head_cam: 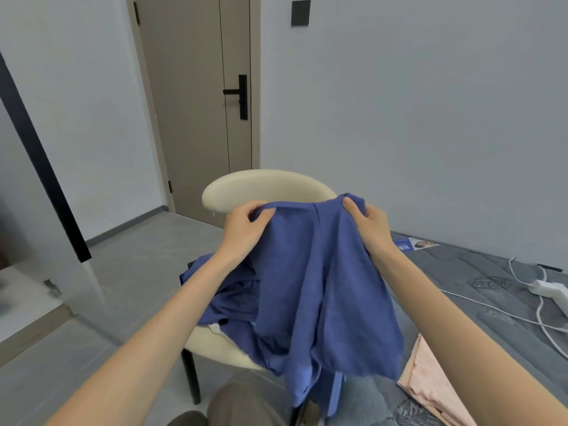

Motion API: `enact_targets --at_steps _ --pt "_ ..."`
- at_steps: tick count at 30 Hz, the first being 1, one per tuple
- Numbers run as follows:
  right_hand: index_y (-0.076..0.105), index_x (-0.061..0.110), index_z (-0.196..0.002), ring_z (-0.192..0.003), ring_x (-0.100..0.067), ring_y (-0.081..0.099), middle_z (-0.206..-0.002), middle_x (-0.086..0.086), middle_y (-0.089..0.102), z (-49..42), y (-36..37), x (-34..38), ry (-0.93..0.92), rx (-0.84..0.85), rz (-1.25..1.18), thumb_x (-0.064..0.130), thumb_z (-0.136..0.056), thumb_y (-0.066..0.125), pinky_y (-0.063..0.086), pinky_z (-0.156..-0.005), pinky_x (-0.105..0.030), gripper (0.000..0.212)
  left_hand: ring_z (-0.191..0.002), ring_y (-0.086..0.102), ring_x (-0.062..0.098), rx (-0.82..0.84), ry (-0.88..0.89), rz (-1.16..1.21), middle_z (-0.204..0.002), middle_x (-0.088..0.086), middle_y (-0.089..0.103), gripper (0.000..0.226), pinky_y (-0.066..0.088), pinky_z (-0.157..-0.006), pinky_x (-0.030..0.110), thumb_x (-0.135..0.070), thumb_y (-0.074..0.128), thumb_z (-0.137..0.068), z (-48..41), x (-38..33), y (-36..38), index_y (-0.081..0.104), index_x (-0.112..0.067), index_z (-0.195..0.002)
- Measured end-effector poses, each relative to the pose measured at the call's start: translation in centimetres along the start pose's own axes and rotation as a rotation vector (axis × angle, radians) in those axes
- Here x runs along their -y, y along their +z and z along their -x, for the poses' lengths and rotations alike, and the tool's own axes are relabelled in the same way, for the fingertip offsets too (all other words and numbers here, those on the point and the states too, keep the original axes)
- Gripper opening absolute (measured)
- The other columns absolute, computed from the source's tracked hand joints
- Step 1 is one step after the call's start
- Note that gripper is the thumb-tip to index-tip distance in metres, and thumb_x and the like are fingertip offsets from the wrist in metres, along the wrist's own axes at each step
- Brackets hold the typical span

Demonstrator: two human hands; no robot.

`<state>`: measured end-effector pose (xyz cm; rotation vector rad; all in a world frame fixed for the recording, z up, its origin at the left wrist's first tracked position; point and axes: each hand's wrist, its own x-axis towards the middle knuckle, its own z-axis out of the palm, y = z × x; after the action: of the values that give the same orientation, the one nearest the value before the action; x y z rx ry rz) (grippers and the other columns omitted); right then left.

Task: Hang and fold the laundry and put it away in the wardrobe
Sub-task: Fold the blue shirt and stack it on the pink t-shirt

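Gripping a blue garment point(322, 287) by its upper edge, both hands hold it raised in front of a cream chair point(264, 187). The left hand point(244, 224) takes the ten o'clock corner of the cloth, its fingers curled over a bunched fold with the thumb pressed against them, clamped on the fabric. The right hand point(370, 224) takes the two o'clock corner. Its thumb lies on the near face and its other fingers are hidden behind the cloth, pinching it tight. Between the two hands the edge runs nearly level. From there the garment hangs in loose folds toward six o'clock, its hem falling past the front of the chair seat and ending beside a knee point(242, 404) in grey-brown cloth at the bottom of the view.

More blue cloth point(221, 290) lies heaped on the chair seat at eight o'clock from the held piece; whether it belongs to the same garment cannot be told. The chair's curved backrest rises behind the hands at twelve o'clock.

From three to five o'clock lies a grey quilted mattress point(479, 290). On it rest a pale pink garment point(430, 382) at five o'clock, a white power strip point(550, 290) with white cables point(491, 309) at three o'clock, and a printed leaflet point(415, 243) just beside the right wrist. A taupe door point(190, 103) with a black lever handle point(238, 93) stands shut at eleven o'clock — a black wall plate point(300, 13) is fixed at twelve.
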<state>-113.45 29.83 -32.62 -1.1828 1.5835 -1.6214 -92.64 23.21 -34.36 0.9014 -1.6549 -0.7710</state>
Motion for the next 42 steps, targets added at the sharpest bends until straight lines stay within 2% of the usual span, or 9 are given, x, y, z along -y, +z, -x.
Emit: enact_targets --at_steps 5,8,15,22,26,29,31,35,42 --pt "0.056 0.009 -0.085 -0.065 -0.011 0.055 -0.072 0.001 0.058 -0.3 0.7 1.5 0.054 0.002 -0.165 0.033 -0.095 0.056 0.047 -0.055 -0.020 0.027 -0.081 0.041 0.011 -0.114 0.050 -0.176 -0.089 -0.003 0.047 0.027 0.033 -0.072 0.007 -0.012 0.067 -0.082 0.8 0.2 0.7 0.055 -0.028 -0.100" --pt "0.052 0.005 -0.086 -0.073 -0.016 0.056 -0.078 -0.005 0.056 -1.1 1.6 3.5 0.040 0.003 -0.317 0.024 -0.097 0.054 0.048 -0.062 -0.024 0.022 -0.069 0.049 0.008 0.142 -0.007 0.009 -0.081 -0.004 0.054 0.025 0.040 -0.068 0.018 -0.018 0.068 -0.084 2.7 0.5 1.3 0.055 -0.031 -0.101" --pt "0.060 0.003 -0.098 -0.094 -0.028 0.064 -0.099 -0.016 0.065 -1.9 3.8 6.5 0.007 0.001 -0.293 0.023 -0.099 0.051 0.053 -0.087 -0.040 0.022 -0.117 0.044 -0.016 0.539 0.056 0.014 -0.130 -0.029 0.045 0.099 0.042 -0.085 0.005 -0.036 0.087 -0.062 5.8 1.3 1.7 0.027 -0.037 -0.141" --pt "0.034 0.013 -0.061 -0.045 -0.010 0.040 -0.052 0.000 0.037 -2.3 3.8 4.7 -0.088 -0.061 -0.058 0.017 -0.097 0.052 0.038 -0.042 -0.018 0.040 -0.075 0.056 0.009 0.080 -0.050 0.030 -0.078 -0.010 0.065 0.012 0.040 -0.058 0.011 -0.006 0.061 -0.088 5.3 2.2 1.2 0.061 -0.018 -0.092" --pt "0.047 0.003 -0.084 -0.067 -0.018 0.043 -0.076 -0.006 0.046 -2.3 2.4 2.0 -0.097 0.051 0.147 0.001 -0.090 0.050 0.043 -0.061 -0.026 0.008 -0.081 0.060 -0.007 0.008 -0.047 0.011 -0.090 -0.014 0.066 0.026 0.046 -0.068 0.007 0.001 0.056 -0.086 3.9 1.7 -0.8 0.062 -0.019 -0.102" --pt "0.040 0.013 -0.137 -0.094 -0.011 0.057 -0.124 0.004 0.047 -0.9 2.8 0.0 -0.233 0.327 0.265 0.004 -0.085 0.065 0.048 -0.074 -0.011 0.059 -0.083 0.060 -0.003 -0.002 -0.030 0.003 -0.092 -0.008 0.065 0.027 0.044 -0.068 0.004 0.004 0.055 -0.085 2.7 1.1 -1.1 0.062 -0.017 -0.102" --pt "0.038 0.018 -0.142 -0.097 -0.008 0.057 -0.135 0.005 0.042 0.2 3.7 -0.7 -0.363 0.531 0.416 0.010 -0.083 0.070 0.046 -0.077 -0.007 0.067 -0.090 0.061 0.007 0.044 -0.044 0.003 -0.098 -0.003 0.066 0.030 0.045 -0.073 0.008 0.008 0.051 -0.084 2.0 0.7 -1.0 0.063 -0.013 -0.103" --pt "0.070 0.009 -0.100 -0.061 -0.002 0.061 -0.085 0.000 0.070 1.0 4.9 -1.8 -0.458 0.603 0.533 0.011 -0.090 0.060 0.045 -0.062 -0.013 0.014 -0.089 0.059 -0.001 0.181 -0.042 -0.052 -0.098 -0.004 0.066 0.039 0.046 -0.069 0.007 0.010 0.048 -0.080 2.1 0.3 -0.6 0.065 -0.015 -0.105" --pt "0.056 0.005 -0.082 -0.050 -0.019 0.062 -0.059 -0.009 0.058 -0.3 4.6 -1.5 -0.311 0.391 0.327 0.018 -0.102 0.038 0.050 -0.053 -0.025 0.030 -0.087 0.060 0.000 0.245 -0.115 -0.099 -0.096 -0.013 0.063 0.024 0.045 -0.067 0.012 -0.020 0.071 -0.082 2.7 2.0 -2.1 0.058 -0.025 -0.102"
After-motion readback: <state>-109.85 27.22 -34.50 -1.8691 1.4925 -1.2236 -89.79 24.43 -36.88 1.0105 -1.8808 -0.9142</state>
